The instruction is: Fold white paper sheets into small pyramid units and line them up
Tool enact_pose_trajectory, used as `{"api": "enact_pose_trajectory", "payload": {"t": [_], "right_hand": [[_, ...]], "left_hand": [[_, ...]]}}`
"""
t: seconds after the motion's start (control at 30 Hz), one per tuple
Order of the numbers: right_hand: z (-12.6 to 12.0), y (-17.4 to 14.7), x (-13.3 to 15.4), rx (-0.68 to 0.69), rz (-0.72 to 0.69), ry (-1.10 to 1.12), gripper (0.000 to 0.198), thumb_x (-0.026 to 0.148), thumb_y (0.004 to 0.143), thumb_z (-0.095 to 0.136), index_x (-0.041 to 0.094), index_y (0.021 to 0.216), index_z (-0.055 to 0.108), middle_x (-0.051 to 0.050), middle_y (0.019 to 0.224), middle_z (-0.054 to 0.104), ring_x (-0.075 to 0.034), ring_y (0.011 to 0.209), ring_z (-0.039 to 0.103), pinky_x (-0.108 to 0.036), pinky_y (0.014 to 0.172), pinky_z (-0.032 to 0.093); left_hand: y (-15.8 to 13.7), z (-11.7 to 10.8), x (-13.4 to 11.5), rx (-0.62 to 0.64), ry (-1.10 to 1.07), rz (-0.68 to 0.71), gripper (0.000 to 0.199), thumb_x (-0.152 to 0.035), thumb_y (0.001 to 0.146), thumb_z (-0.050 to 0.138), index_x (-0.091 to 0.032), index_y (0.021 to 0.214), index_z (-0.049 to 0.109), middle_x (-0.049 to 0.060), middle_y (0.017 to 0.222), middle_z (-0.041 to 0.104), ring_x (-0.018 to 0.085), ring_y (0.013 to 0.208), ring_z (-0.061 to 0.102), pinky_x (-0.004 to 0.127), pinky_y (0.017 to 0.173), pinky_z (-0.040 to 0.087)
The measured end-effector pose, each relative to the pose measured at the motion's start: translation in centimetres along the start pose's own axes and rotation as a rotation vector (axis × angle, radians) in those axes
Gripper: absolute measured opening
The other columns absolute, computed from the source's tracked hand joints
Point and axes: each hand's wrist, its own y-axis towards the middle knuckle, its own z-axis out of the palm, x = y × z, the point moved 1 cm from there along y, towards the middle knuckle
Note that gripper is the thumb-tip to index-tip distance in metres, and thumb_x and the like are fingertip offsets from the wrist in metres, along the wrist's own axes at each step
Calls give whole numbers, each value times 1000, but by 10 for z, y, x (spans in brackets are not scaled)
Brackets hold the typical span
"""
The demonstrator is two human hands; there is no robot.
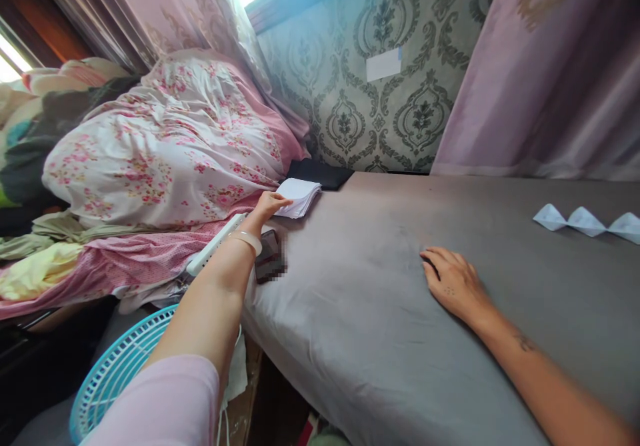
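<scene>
My left hand, a pale bangle on its wrist, reaches far out to a stack of white paper on the bed's left edge. Its fingers are closed at the near left corner of the top sheet; how many sheets are between them I cannot see. My right hand lies palm down on the grey bed sheet, fingers slightly bent and apart, holding nothing. To its right lies a row of folded white paper diamonds, cut by the frame edge.
A black flat item lies behind the paper stack. Near my left wrist are a dark phone-like object, partly blurred out, and a white power strip. A blue fan stands below my left arm. Floral bedding is heaped at left.
</scene>
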Motion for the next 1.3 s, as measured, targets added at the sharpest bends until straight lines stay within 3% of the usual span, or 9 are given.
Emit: {"api": "enact_pose_trajectory", "payload": {"t": [0.23,0.4,0.57,0.7,0.87,1.0,1.07,1.13,1.3], "right_hand": [[0,0,-1,-16,-18,4,39,27,93,36,14,114,66,-11,123,64,-30,110,57,-45,90,48],[2,1,-3,-25,-20,6,39,28,93,37,15,114,66,-11,123,65,-30,109,57,-46,89,48],[2,1,-2,-34,-22,0,39,28,93,35,16,113,67,-11,122,65,-30,108,57,-46,89,48],[2,1,-2,-33,-30,7,38,29,93,35,17,113,66,-10,121,65,-29,108,57,-45,88,48],[2,0,-2,-29,-22,25,37,28,92,36,19,112,66,-10,122,65,-29,108,57,-46,87,47],[0,0,0,-25,-19,43,36,27,92,36,20,112,65,-11,121,64,-29,109,57,-45,89,46],[-1,0,1,-23,-20,74,36,26,91,36,20,113,64,-11,121,64,-29,108,57,-45,90,46],[-4,0,0,-34,-14,120,36,25,90,38,18,117,61,-12,120,63,-28,109,57,-44,91,46],[-21,-3,-8,-76,36,128,49,27,86,48,13,133,48,-16,131,56,-31,119,50,-46,98,43]], "left_hand": [[-7,-4,1,34,-106,34,48,-59,53,74,-12,60,64,0,54,54,10,55,43,25,56,30],[-14,-5,-7,59,-104,41,38,-49,55,72,-12,57,64,0,54,54,11,57,44,24,57,30],[-11,-1,-8,5,-80,-2,31,-42,53,71,-12,54,61,-2,49,49,9,53,39,25,55,27],[-10,0,-3,-36,-79,-23,30,-39,54,71,-12,62,62,-1,55,54,11,57,45,25,57,34],[-9,-2,-11,-239,-50,-3,23,-36,72,55,-14,78,57,1,68,55,15,69,51,25,64,40],[-15,4,-43,-367,17,100,19,-30,86,42,-17,93,53,2,77,55,16,77,52,25,73,39],[-28,19,-65,-330,67,172,17,-31,88,45,-18,95,53,2,79,56,17,78,54,26,75,38],[-50,42,-90,-224,272,315,20,-33,93,39,-19,101,52,5,82,59,19,77,57,28,75,38],[-132,127,-146,225,609,445,22,-25,96,31,-18,110,47,8,78,63,24,75,63,32,73,41]]}}
